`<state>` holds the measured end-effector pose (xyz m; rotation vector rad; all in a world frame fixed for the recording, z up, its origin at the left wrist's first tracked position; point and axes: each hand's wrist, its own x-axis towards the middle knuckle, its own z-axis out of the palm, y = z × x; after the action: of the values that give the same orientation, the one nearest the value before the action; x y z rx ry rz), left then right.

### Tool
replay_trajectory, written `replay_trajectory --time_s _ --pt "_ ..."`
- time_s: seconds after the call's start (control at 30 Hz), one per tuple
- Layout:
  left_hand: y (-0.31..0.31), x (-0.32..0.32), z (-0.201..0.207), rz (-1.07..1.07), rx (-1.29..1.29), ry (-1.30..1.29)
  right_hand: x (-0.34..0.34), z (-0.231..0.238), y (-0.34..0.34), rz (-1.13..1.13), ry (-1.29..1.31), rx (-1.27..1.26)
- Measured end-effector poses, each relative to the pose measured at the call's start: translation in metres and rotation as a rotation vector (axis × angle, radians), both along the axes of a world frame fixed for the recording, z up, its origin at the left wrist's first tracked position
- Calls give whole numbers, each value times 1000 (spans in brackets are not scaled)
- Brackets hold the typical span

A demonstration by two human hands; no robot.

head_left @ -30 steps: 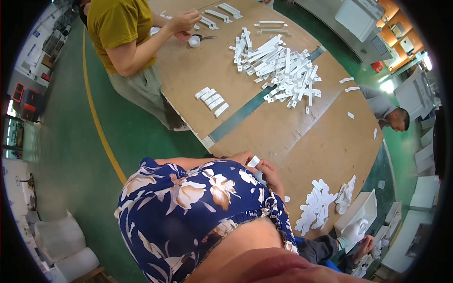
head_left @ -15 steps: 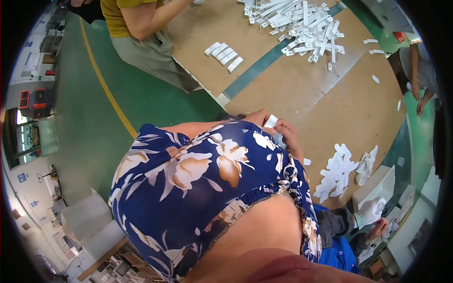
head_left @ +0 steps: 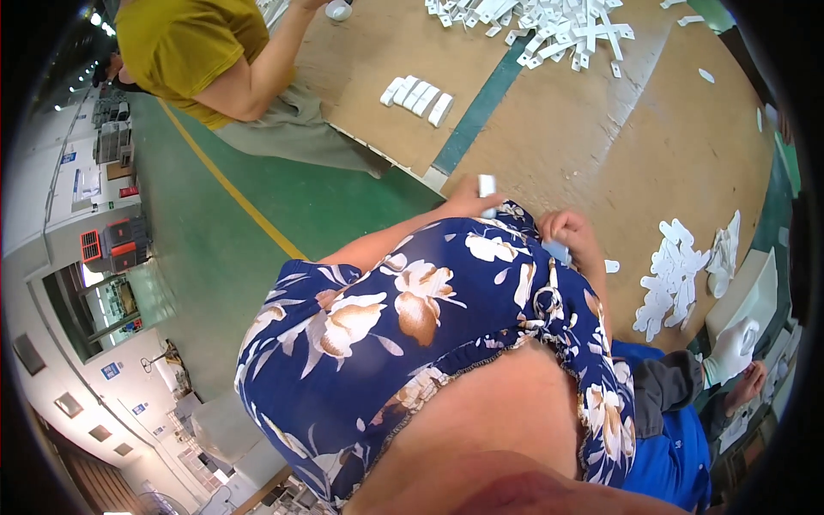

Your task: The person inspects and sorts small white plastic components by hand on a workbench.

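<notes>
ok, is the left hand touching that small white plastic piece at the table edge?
Touching. The head view shows the left hand wrapped around the small white plastic piece, whose top sticks up above the fingers, no gap visible.

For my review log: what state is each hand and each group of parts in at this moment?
Left hand: closed on a small white part, held upright.
Right hand: curled around a small pale piece, close to the body.
Row of white parts: lined up side by side on the table.
Pile of white parts: loose, jumbled.
Flat white pieces: overlapping heap near the table's edge.
</notes>
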<state>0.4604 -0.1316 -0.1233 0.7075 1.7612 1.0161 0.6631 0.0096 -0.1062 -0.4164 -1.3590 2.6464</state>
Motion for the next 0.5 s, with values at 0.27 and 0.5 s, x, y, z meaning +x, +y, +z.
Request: replay_trajectory --time_s 0.27,0.5 --pt "-12 -40 4 304 -35 -193 -22 -62 22 -308 -540 529" --pt "-3 -123 14 497 114 -233 -68 -78 78 -445 -430 1173"
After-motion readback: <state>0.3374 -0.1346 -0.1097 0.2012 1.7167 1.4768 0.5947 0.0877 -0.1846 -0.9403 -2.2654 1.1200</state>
